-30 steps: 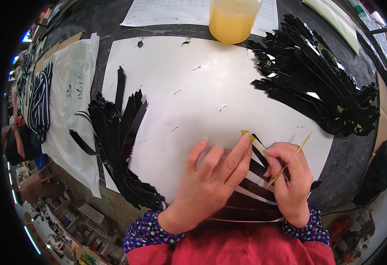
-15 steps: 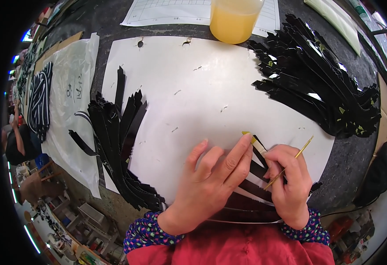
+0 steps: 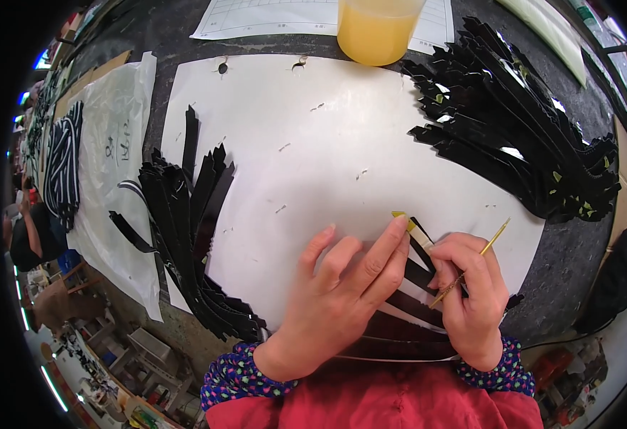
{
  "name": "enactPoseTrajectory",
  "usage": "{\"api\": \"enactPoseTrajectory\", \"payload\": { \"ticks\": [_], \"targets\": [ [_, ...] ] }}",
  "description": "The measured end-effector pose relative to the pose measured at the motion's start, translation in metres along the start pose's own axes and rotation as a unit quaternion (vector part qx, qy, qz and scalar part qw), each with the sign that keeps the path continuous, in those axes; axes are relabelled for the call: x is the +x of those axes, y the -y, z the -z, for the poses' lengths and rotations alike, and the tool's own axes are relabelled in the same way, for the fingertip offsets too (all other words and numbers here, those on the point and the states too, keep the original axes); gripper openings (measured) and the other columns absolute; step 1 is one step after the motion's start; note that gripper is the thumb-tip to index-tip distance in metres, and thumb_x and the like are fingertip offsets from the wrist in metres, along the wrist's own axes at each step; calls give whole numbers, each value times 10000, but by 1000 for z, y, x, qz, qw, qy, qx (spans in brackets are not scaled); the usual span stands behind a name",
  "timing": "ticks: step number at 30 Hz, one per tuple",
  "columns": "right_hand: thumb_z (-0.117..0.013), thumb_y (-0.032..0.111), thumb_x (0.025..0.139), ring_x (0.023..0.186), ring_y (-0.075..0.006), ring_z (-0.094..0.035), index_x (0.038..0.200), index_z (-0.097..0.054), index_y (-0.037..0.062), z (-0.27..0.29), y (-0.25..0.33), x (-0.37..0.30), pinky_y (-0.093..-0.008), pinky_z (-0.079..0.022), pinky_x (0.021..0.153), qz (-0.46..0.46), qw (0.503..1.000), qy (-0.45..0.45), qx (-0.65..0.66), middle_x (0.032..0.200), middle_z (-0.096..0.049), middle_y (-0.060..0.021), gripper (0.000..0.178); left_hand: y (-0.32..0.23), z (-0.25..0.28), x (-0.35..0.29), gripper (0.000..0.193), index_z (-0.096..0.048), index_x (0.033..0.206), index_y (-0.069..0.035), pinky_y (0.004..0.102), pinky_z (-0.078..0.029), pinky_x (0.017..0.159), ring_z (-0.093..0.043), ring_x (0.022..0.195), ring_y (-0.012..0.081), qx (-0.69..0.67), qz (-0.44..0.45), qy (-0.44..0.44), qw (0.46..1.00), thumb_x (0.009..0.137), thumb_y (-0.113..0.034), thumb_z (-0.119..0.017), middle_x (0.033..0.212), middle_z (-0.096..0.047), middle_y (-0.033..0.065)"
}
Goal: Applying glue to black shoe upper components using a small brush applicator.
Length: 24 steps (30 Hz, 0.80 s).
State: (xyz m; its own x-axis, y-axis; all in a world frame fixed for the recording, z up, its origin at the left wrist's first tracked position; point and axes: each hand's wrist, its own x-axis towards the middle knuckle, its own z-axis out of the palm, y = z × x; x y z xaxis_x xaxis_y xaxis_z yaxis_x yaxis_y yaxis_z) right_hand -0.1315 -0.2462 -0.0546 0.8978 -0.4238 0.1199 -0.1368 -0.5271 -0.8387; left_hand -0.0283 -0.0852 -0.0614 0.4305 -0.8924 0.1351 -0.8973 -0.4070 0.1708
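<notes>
My left hand (image 3: 345, 289) lies palm down over the white board (image 3: 270, 114), fingers spread. Its leading fingertip presses near the yellow tip (image 3: 398, 214) of a narrow strip with black and pale parts (image 3: 420, 238). Right beside it, my right hand (image 3: 471, 300) is closed around a thin gold-coloured stick (image 3: 496, 236), which slants up to the right. The thumb and forefinger of that hand touch the same strip; whether they pinch it is hard to see. Several dark strips (image 3: 417, 307) run beneath and between my hands, partly hidden by them.
A bundle of black zigzag-ended strips (image 3: 174, 214) lies at the left, and a larger one (image 3: 521, 136) at the right. A container of yellowish liquid (image 3: 374, 36) stands at the back. Beyond the left bundle are a plastic bag (image 3: 113, 164) and striped strips (image 3: 63, 168).
Both hands stay almost still, with the stick held as before. The board, left bundle and container appear shifted very slightly left and up in the view.
</notes>
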Motion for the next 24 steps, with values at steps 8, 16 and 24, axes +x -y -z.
{"api": "enactPoseTrajectory", "payload": {
  "ticks": [8,16,24],
  "targets": [
    [-635,-190,828,754,-248,-617,1107,-627,-49,7,7,-3,-326,-523,614,0,999,3,-50,995,-609,-174,312,2,-2,-1,429,-618,1309,-178,385,-384,1051,-450,1077,174,-41,9,0,999,883,-148,-573,1502,-520,-56],
    [-683,-156,818,759,-260,-634,1099,-649,-45,10,6,-10,-337,-532,617,28,996,6,-87,977,-607,-165,305,-1,-1,3,538,-615,1388,-222,381,-387,1046,-441,1040,171,-53,33,1,998,866,-97,-590,1477,-540,-97],
    [-690,-168,791,749,-250,-645,1073,-657,-46,8,2,-12,-331,-540,608,67,991,-4,-117,952,-614,-152,310,-2,-2,0,580,-628,1390,-240,372,-363,1052,-437,1047,175,-42,34,1,999,840,-67,-571,1470,-527,-104]
  ]
}}
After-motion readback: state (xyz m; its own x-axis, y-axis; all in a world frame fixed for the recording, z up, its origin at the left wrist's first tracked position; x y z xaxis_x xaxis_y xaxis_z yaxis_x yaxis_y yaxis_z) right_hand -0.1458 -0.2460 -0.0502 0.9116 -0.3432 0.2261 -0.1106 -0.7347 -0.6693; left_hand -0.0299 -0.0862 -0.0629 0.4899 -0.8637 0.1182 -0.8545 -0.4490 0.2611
